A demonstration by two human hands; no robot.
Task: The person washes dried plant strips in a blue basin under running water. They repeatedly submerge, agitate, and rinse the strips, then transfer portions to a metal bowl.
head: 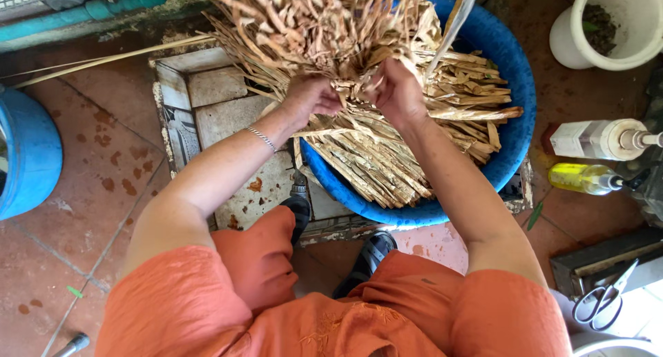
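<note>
My left hand (311,94) and my right hand (397,91) both grip a thick bundle of dry tan leaf strips (324,32) and hold it up over a blue plastic basin (514,67). More dry strips (387,157) lie piled in the basin below the bundle. A silver bracelet circles my left wrist. My orange sleeves and knees fill the bottom of the head view, with dark sandals beneath.
A white bucket (611,25) stands at the top right. A white pump bottle (597,139) and a yellow bottle (583,179) lie to the right. Scissors (604,303) rest at the lower right. A blue container (27,153) sits at the left on red tiles.
</note>
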